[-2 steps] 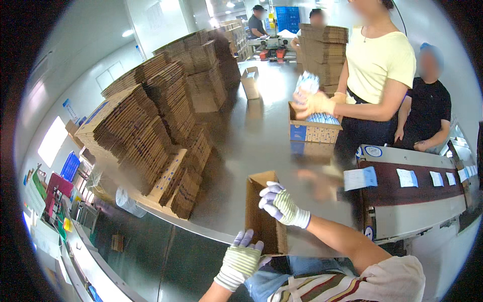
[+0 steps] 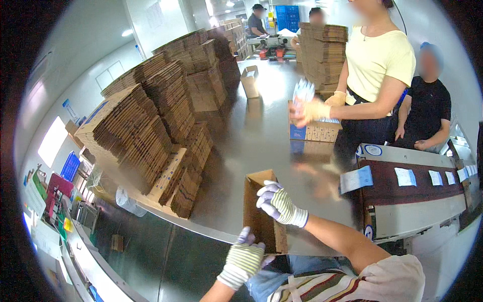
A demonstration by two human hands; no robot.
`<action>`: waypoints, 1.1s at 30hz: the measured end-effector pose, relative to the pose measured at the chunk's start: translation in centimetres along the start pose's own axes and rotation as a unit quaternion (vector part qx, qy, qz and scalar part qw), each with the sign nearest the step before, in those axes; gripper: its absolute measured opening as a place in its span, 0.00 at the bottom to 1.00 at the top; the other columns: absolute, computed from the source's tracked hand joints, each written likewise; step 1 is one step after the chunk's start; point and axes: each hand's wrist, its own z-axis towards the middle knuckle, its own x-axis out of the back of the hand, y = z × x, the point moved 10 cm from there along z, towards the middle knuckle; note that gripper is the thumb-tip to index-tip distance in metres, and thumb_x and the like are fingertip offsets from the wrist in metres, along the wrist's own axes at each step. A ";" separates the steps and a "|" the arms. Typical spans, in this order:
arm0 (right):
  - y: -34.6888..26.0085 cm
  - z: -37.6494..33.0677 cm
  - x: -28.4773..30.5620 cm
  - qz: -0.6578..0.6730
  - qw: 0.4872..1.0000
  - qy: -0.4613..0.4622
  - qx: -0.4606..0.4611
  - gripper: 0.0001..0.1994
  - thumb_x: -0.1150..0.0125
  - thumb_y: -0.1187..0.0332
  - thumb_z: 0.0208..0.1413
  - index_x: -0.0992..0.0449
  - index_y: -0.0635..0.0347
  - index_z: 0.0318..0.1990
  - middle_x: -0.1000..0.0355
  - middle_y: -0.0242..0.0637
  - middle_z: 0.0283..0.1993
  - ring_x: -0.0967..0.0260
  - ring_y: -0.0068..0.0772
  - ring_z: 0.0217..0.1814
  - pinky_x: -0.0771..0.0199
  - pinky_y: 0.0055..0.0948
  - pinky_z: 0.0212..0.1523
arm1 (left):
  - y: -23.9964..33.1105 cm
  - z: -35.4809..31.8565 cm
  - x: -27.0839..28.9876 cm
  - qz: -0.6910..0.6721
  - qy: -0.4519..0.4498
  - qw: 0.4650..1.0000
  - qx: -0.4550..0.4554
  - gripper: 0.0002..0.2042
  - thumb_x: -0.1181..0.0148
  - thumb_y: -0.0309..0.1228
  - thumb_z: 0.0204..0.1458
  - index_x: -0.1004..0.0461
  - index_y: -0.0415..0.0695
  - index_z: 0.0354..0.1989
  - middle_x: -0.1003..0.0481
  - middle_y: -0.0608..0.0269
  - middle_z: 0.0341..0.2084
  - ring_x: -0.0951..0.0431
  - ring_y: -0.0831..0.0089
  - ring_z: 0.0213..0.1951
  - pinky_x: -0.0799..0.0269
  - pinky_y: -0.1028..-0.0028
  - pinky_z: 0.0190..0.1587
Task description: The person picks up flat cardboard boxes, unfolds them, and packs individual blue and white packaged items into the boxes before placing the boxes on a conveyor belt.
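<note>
An open brown cardboard box (image 2: 254, 201) stands at the near edge of the metal table, its inside facing up. My left hand (image 2: 241, 262), in a striped white-green glove with lilac fingertips, is at the box's near left corner. Its fingers are spread, the index finger raised beside the wall, and whether it grips the edge is not plain. Over the box's right side is my right hand (image 2: 283, 205), gloved the same way, with bent fingers held apart and nothing visible in them. Part of the box's inside is hidden beneath this hand.
Tall stacks of flattened cartons (image 2: 131, 136) fill the table's left side. Across from me a co-worker in yellow (image 2: 380, 60) handles packets over a filled box (image 2: 314, 132). A conveyor belt (image 2: 397, 191) on the right carries blue-white packets (image 2: 356, 179). Farther off stands another box (image 2: 250, 83).
My right hand has shifted slightly left, and my left hand's fingers have shifted a little at the corner. The co-worker's hands and packets moved lower. The belt packets slid slightly left.
</note>
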 end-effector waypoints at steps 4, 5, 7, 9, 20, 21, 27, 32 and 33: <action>2.0 -1.3 -0.2 0.086 0.995 0.032 -0.037 0.03 0.45 0.68 0.46 0.26 0.54 0.26 0.30 0.34 0.31 0.33 0.36 0.45 0.44 0.43 0.63 | 1.3 0.5 0.0 -0.078 0.125 0.989 -0.013 0.18 0.42 0.51 0.45 0.28 0.48 0.20 0.33 0.65 0.09 0.27 0.67 0.18 0.34 0.63 0.54; 2.7 -1.3 -0.1 0.080 0.995 0.037 -0.051 0.09 0.53 0.65 0.47 0.25 0.53 0.25 0.27 0.26 0.30 0.33 0.32 0.46 0.47 0.43 0.65 | 1.3 0.5 0.2 -0.076 0.172 0.982 -0.011 0.18 0.40 0.52 0.43 0.28 0.49 0.20 0.34 0.66 0.09 0.28 0.67 0.17 0.32 0.64 0.51; 3.0 -1.6 0.7 0.089 0.994 0.050 -0.047 0.10 0.54 0.64 0.47 0.25 0.54 0.25 0.28 0.28 0.30 0.33 0.32 0.45 0.48 0.44 0.65 | 1.4 0.3 0.9 -0.081 0.272 0.959 -0.008 0.18 0.38 0.53 0.40 0.29 0.50 0.20 0.35 0.67 0.09 0.29 0.67 0.17 0.29 0.65 0.45; 3.3 -2.2 0.9 0.097 0.992 0.059 -0.051 0.11 0.54 0.64 0.47 0.25 0.54 0.25 0.28 0.31 0.31 0.33 0.33 0.44 0.49 0.44 0.66 | 1.6 -0.1 1.4 -0.098 0.338 0.936 0.006 0.14 0.37 0.45 0.42 0.31 0.50 0.21 0.33 0.67 0.12 0.29 0.67 0.19 0.29 0.66 0.44; 2.7 -1.6 1.2 0.117 0.989 0.075 -0.057 0.07 0.51 0.66 0.45 0.26 0.54 0.23 0.30 0.34 0.30 0.32 0.38 0.44 0.45 0.45 0.64 | 0.7 -1.3 1.5 -0.136 0.423 0.894 0.067 0.03 0.44 0.32 0.44 0.31 0.51 0.23 0.30 0.70 0.17 0.29 0.69 0.23 0.29 0.63 0.44; 2.8 -1.7 1.0 0.117 0.988 0.075 -0.063 0.07 0.51 0.66 0.45 0.26 0.54 0.24 0.30 0.34 0.30 0.32 0.38 0.44 0.45 0.45 0.64 | 0.7 -1.4 1.5 -0.136 0.424 0.893 0.068 0.03 0.44 0.32 0.44 0.30 0.51 0.23 0.30 0.70 0.17 0.29 0.69 0.23 0.29 0.63 0.44; 3.0 -2.2 1.2 0.117 0.988 0.077 -0.060 0.06 0.50 0.67 0.45 0.26 0.53 0.25 0.30 0.33 0.31 0.33 0.37 0.44 0.46 0.44 0.64 | 1.1 -1.4 1.9 -0.131 0.431 0.890 0.069 0.03 0.43 0.31 0.43 0.30 0.51 0.23 0.30 0.69 0.17 0.29 0.68 0.23 0.29 0.62 0.44; 2.7 -2.1 0.6 0.142 0.985 0.080 -0.064 0.05 0.46 0.76 0.46 0.28 0.53 0.25 0.32 0.31 0.33 0.35 0.34 0.45 0.47 0.38 0.64 | 1.1 -1.3 2.2 -0.114 0.405 0.904 0.077 0.05 0.41 0.34 0.42 0.30 0.50 0.25 0.31 0.67 0.17 0.29 0.66 0.24 0.30 0.61 0.44; 2.7 -2.1 0.6 0.143 0.985 0.083 -0.040 0.05 0.45 0.78 0.46 0.28 0.53 0.26 0.32 0.31 0.33 0.35 0.32 0.44 0.46 0.37 0.64 | 1.3 -1.0 2.2 -0.105 0.404 0.906 0.069 0.08 0.39 0.36 0.43 0.30 0.49 0.26 0.31 0.67 0.17 0.30 0.67 0.24 0.30 0.61 0.44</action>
